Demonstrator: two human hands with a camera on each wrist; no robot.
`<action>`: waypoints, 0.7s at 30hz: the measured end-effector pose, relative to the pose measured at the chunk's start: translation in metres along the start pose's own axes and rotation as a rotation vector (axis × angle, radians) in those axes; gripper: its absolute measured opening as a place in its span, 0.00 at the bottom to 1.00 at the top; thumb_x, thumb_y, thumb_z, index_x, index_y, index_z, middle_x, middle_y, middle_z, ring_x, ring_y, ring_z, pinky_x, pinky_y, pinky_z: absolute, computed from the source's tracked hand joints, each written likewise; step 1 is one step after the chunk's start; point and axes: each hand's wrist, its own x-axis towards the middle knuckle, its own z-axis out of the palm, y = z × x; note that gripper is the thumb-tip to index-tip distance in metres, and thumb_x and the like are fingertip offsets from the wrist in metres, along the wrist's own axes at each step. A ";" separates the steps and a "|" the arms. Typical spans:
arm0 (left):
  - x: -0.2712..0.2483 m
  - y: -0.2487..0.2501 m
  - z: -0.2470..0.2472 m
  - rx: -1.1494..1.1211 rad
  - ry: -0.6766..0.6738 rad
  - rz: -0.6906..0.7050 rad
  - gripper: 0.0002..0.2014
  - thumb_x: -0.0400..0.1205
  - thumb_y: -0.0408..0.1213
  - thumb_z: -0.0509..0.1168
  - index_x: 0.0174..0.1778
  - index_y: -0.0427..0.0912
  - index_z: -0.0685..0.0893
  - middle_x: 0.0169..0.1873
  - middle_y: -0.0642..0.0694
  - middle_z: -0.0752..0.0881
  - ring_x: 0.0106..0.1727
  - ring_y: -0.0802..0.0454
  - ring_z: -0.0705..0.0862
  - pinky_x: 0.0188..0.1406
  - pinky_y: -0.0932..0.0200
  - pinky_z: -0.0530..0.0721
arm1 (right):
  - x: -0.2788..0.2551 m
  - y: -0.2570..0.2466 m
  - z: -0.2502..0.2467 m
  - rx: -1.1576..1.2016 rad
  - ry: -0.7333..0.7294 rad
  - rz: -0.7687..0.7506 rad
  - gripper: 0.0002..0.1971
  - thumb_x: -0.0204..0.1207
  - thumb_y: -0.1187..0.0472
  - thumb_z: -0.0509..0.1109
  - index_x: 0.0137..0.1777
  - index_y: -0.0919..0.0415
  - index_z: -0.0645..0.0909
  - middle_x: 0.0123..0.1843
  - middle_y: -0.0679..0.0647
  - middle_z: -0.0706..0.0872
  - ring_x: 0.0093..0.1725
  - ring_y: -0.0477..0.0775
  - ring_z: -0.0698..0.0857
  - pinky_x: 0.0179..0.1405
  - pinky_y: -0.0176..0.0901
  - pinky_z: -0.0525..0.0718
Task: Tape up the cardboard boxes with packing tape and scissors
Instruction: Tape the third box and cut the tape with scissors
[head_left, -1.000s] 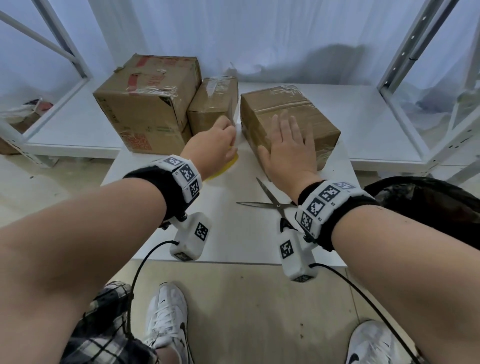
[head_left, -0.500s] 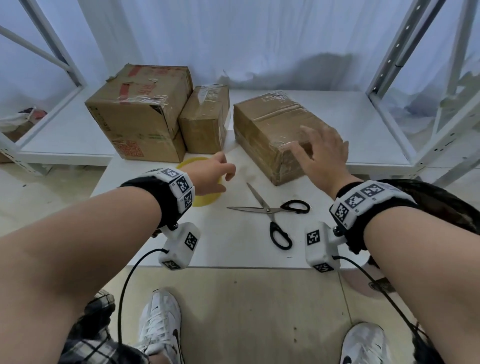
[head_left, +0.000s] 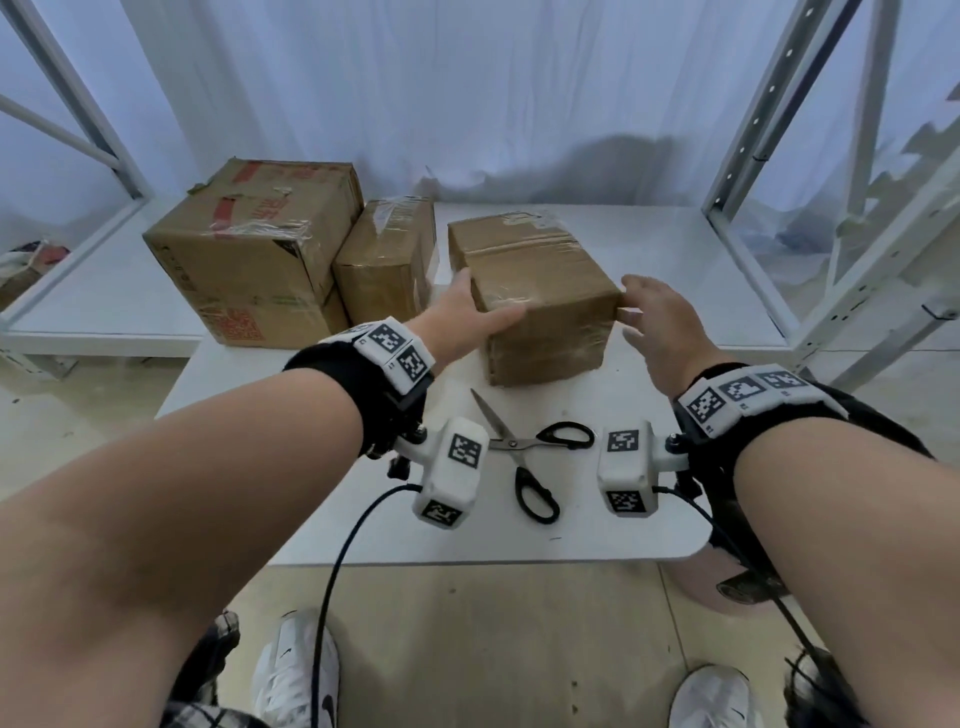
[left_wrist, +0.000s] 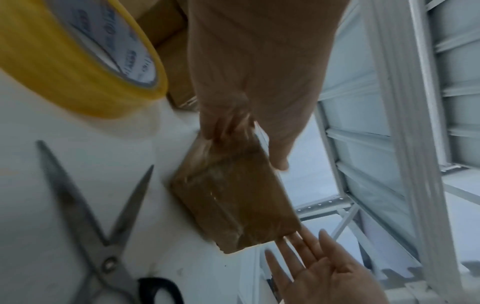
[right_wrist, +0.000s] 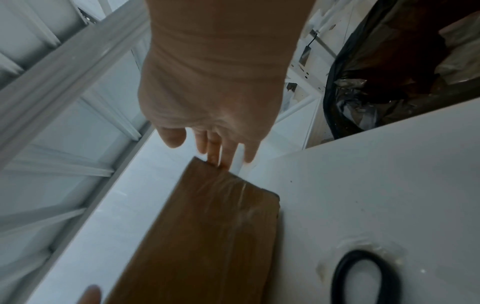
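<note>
A taped brown cardboard box (head_left: 540, 275) stands on the white table (head_left: 597, 525), its near end toward me. My left hand (head_left: 480, 304) is at its near left corner, fingers along the left side and thumb over the near top edge. My right hand (head_left: 649, 317) is open, straight fingertips touching the near right corner (right_wrist: 215, 162). Open black-handled scissors (head_left: 524, 452) lie on the table in front of the box, between my wrists. The yellow tape roll (left_wrist: 64, 61) lies flat left of the scissors (left_wrist: 103, 236); my left arm hides it in the head view.
A large taped box (head_left: 249, 260) and a smaller one (head_left: 384, 260) stand together at the back left. White metal rack frames (head_left: 753, 156) flank the table on both sides. A black bag (right_wrist: 389, 72) sits low at the right, off the table edge.
My left hand has left the tape roll and gone to the box's near left corner. My right hand has shifted to the near right corner. The box now sits squarer to me.
</note>
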 end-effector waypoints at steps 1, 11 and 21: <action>0.002 0.002 -0.004 -0.044 0.086 0.031 0.41 0.80 0.49 0.69 0.82 0.40 0.56 0.70 0.45 0.74 0.70 0.48 0.75 0.68 0.56 0.74 | -0.001 -0.002 0.001 0.040 -0.018 -0.025 0.12 0.86 0.62 0.56 0.61 0.60 0.80 0.55 0.54 0.84 0.57 0.53 0.83 0.62 0.46 0.76; 0.006 0.023 -0.042 -0.412 0.435 0.151 0.21 0.80 0.42 0.70 0.65 0.39 0.75 0.51 0.43 0.86 0.52 0.49 0.85 0.61 0.51 0.83 | -0.025 -0.051 0.004 0.300 -0.184 -0.182 0.16 0.76 0.61 0.60 0.60 0.50 0.83 0.60 0.43 0.86 0.66 0.44 0.81 0.61 0.49 0.76; -0.002 0.037 -0.051 -0.402 0.133 0.168 0.50 0.67 0.63 0.74 0.83 0.50 0.60 0.77 0.55 0.69 0.75 0.56 0.71 0.78 0.51 0.69 | -0.028 -0.041 0.004 0.129 -0.250 -0.307 0.29 0.75 0.78 0.68 0.74 0.58 0.71 0.66 0.48 0.81 0.63 0.46 0.82 0.61 0.37 0.83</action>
